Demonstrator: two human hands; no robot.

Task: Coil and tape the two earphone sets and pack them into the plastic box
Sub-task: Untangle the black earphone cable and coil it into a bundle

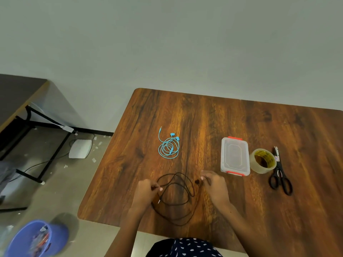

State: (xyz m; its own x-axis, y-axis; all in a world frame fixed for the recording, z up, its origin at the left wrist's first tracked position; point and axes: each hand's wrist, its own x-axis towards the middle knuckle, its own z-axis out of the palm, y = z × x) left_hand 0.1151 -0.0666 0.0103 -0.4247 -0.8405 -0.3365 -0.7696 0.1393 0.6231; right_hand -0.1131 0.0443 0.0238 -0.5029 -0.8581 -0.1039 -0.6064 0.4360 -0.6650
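Wood-grain tabletop (232, 115): no readable writing anywhere; print on tape core too blurred. Clear lidded plastic box with red clips (235, 156) toward right edge, touching clear tape roll (262, 160); black-handled scissors (280, 175) just beside roll. Coiled turquoise earphones (168, 146) mid-table. Loose black earphone cord (178, 197) at near edge: left hand (145, 191) pinches cord, right hand (215, 188) pinches earbud end.

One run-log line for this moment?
stage: coiling black earphones | left hand, right hand: pinching cable | blue earphones: loose, untaped | plastic box: closed
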